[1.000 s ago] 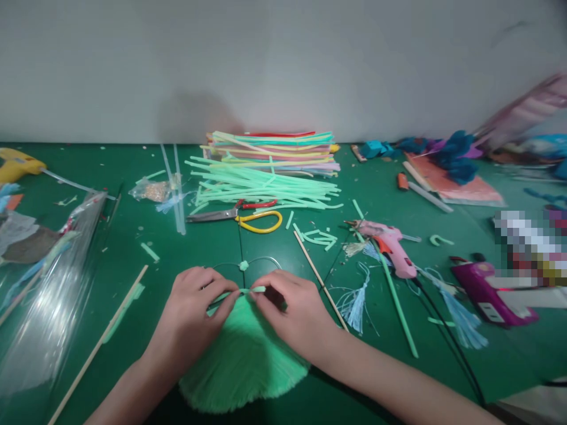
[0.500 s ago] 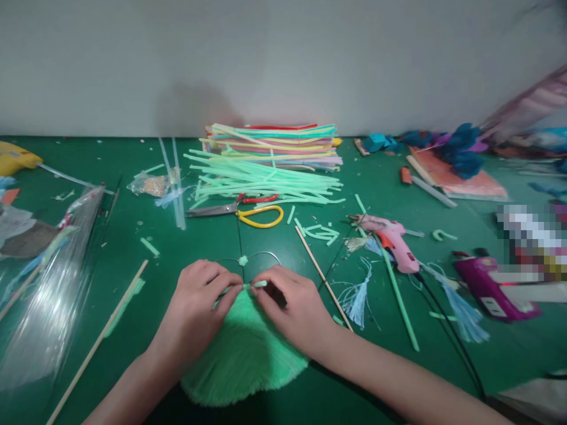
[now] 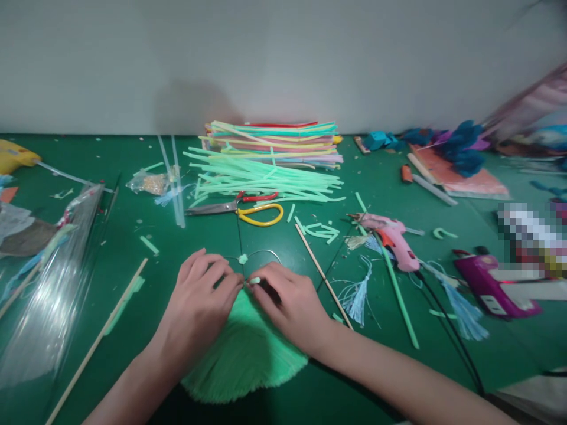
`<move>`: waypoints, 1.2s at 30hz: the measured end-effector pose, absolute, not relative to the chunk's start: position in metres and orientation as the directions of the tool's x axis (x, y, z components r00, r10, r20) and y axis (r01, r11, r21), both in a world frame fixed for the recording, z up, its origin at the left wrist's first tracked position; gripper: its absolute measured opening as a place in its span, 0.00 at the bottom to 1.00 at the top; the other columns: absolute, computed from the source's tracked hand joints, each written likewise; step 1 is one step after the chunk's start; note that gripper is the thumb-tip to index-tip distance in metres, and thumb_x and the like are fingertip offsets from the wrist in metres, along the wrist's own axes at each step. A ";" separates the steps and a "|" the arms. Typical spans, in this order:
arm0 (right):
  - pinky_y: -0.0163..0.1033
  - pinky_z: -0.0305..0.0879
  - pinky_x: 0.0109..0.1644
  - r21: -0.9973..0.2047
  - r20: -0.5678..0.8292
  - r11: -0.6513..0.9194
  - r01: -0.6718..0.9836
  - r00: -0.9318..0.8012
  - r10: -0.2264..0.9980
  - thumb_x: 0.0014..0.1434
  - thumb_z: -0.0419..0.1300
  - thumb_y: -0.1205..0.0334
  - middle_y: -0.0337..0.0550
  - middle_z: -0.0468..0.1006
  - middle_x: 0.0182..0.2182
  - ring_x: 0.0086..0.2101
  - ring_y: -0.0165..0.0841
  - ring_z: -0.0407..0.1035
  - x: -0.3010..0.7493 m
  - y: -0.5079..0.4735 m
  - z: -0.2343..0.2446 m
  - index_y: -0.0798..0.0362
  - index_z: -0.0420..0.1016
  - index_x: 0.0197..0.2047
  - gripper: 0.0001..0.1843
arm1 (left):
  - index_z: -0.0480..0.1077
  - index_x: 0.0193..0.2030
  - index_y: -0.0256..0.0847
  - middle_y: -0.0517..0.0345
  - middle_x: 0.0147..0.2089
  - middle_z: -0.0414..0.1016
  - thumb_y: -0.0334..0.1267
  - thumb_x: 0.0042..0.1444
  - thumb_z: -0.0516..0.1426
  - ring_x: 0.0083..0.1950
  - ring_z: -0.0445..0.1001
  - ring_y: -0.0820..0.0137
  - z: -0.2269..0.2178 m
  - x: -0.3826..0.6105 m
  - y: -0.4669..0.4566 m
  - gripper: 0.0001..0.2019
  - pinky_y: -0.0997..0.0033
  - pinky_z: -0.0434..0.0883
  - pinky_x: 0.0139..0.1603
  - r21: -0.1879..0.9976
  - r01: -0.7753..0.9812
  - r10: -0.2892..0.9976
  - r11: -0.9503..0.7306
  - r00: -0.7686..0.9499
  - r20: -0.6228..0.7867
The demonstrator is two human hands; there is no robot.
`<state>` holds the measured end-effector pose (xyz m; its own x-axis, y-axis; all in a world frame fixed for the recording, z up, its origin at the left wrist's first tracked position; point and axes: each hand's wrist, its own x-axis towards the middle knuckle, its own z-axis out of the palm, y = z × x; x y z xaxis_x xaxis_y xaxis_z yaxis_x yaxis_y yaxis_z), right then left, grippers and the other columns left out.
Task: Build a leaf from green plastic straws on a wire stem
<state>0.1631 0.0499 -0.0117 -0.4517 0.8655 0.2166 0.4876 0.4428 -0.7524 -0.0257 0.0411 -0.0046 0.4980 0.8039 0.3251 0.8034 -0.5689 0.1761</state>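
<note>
A fluffy mint-green fan shape (image 3: 243,360), which looks made of pipe cleaners, lies at the front with its narrow end up between my hands. My left hand (image 3: 201,295) is closed in a pinch at that narrow tip. Close beside it, my right hand (image 3: 292,307) is also closed, and a short green pipe cleaner piece (image 3: 256,280) sticks out between its thumb and fingers. The exact grip at the tip is hidden by my fingers. Just beyond my fingertips a thin wire loop (image 3: 268,252) carries a small green knot (image 3: 243,259).
Scissors (image 3: 259,212) lie before a pile of pipe cleaners (image 3: 266,174). At right are a pink glue gun (image 3: 392,236), a blue tassel (image 3: 359,295), and a purple glue gun (image 3: 489,286). Wooden sticks (image 3: 100,336) and clear plastic film (image 3: 48,295) lie at left.
My fingertips have drawn slightly closer around the fan's tip. The short green piece in my right hand has shifted a little left and up, and less of it shows.
</note>
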 end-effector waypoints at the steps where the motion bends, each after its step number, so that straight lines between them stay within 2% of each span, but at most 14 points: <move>1: 0.36 0.66 0.42 -0.747 0.223 0.451 0.489 -0.456 0.862 0.68 0.51 0.64 0.45 0.77 0.37 0.37 0.32 0.72 0.163 0.050 -0.012 0.55 0.72 0.42 0.09 | 0.74 0.38 0.37 0.53 0.35 0.74 0.26 0.60 0.56 0.48 0.69 0.58 -0.005 -0.026 0.041 0.06 0.42 0.62 0.60 0.177 0.802 0.802 -0.571 0.499 0.327; 12: 0.36 0.65 0.39 -0.666 0.261 0.523 0.532 -0.491 0.831 0.70 0.49 0.63 0.44 0.77 0.37 0.36 0.32 0.72 0.162 0.050 -0.014 0.54 0.71 0.43 0.11 | 0.75 0.37 0.36 0.52 0.34 0.75 0.27 0.60 0.56 0.48 0.70 0.57 -0.003 -0.025 0.041 0.06 0.42 0.62 0.60 0.181 0.792 0.790 -0.582 0.498 0.358; 16: 0.35 0.65 0.38 -0.647 0.274 0.542 0.536 -0.501 0.821 0.70 0.49 0.62 0.43 0.78 0.38 0.37 0.32 0.72 0.160 0.049 -0.014 0.53 0.71 0.44 0.10 | 0.74 0.35 0.36 0.53 0.34 0.76 0.28 0.61 0.55 0.49 0.70 0.57 -0.005 -0.026 0.042 0.06 0.42 0.62 0.61 0.233 0.787 0.803 -0.572 0.478 0.356; 21: 0.35 0.65 0.39 -0.689 0.256 0.510 0.515 -0.486 0.836 0.69 0.51 0.63 0.43 0.77 0.38 0.37 0.31 0.71 0.158 0.050 -0.016 0.53 0.70 0.44 0.08 | 0.73 0.35 0.39 0.55 0.34 0.77 0.29 0.61 0.55 0.51 0.70 0.58 -0.008 -0.029 0.043 0.06 0.42 0.61 0.61 0.331 0.771 0.832 -0.544 0.445 0.331; 28: 0.35 0.63 0.36 -0.778 0.236 0.423 0.465 -0.408 0.882 0.62 0.57 0.66 0.41 0.73 0.31 0.31 0.30 0.68 0.161 0.051 -0.015 0.54 0.71 0.37 0.03 | 0.73 0.36 0.43 0.57 0.35 0.77 0.32 0.60 0.56 0.54 0.70 0.57 -0.010 -0.033 0.042 0.05 0.41 0.59 0.62 0.346 0.779 0.850 -0.522 0.442 0.287; 36: 0.37 0.67 0.39 -0.784 0.160 0.390 0.484 -0.450 0.879 0.61 0.60 0.65 0.44 0.76 0.36 0.35 0.32 0.70 0.167 0.052 -0.013 0.53 0.74 0.41 0.05 | 0.75 0.40 0.46 0.58 0.38 0.79 0.34 0.62 0.56 0.55 0.70 0.57 -0.010 -0.035 0.044 0.06 0.42 0.58 0.63 0.358 0.777 0.853 -0.518 0.441 0.279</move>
<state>0.1674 0.0525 -0.0126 -0.4500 0.8786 0.1597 0.4836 0.3901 -0.7835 -0.0352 0.0439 -0.0099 0.4407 0.8532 0.2790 0.7768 -0.5183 0.3578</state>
